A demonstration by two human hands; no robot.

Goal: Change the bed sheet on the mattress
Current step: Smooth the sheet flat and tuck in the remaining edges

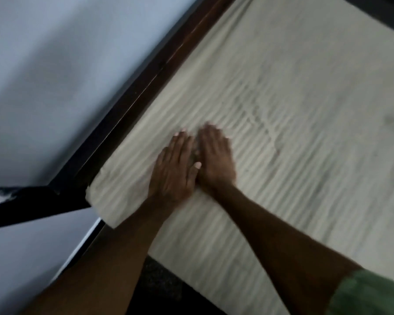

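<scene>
A cream-white sheet (293, 98) covers the mattress, which fills the right and centre of the head view. The cloth is rippled into many fine parallel wrinkles around my hands. My left hand (173, 169) lies flat on the sheet near the mattress corner (105, 201), fingers straight. My right hand (216, 155) presses flat beside it, the two hands touching along their inner edges. Neither hand holds any cloth. The picture is blurred by motion.
A dark wooden bed frame rail (132, 105) runs diagonally along the mattress's left side against a pale wall (55, 64). A dark ledge (27, 205) juts out at the left. Dark floor (162, 285) shows between my forearms below the mattress edge.
</scene>
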